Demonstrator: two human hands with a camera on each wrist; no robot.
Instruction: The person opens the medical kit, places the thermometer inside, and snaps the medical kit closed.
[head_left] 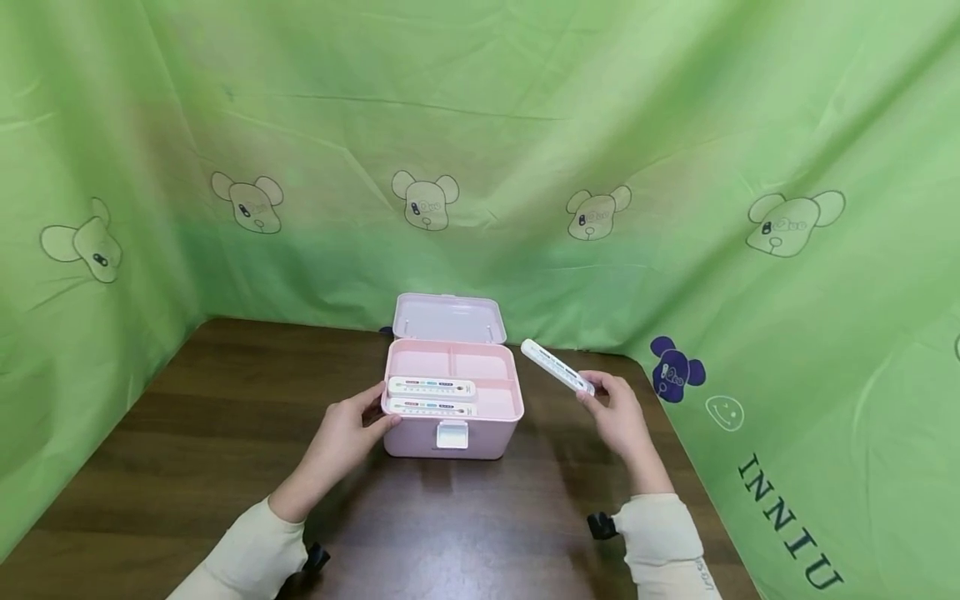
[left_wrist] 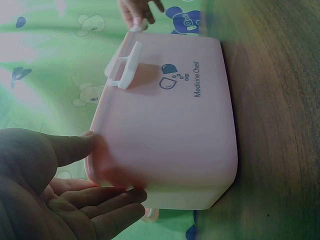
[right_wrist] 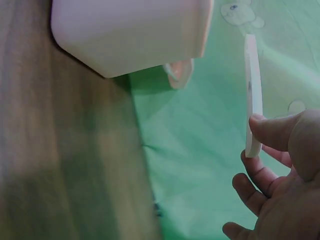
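A pink medicine box (head_left: 453, 439) stands on the table with its lid (head_left: 450, 318) tipped back. Printed on its front is "Medicine Chest". Two white thermometer cases (head_left: 431, 388) with coloured labels and scale marks lie side by side in the left of the box's tray. My left hand (head_left: 348, 433) holds the box's front left corner, thumb (left_wrist: 75, 150) on the front and fingers along the side. To the right of the box, my right hand (head_left: 615, 412) pinches another white thermometer case (head_left: 555, 365) by its near end, raised and slanting up toward the box.
Dividers (head_left: 452, 362) split the box's pink tray into compartments. A white latch (head_left: 452, 434) sticks out at the front. The dark wooden table (head_left: 247, 400) meets a green cloth (head_left: 525, 125) with bear prints at the back and sides.
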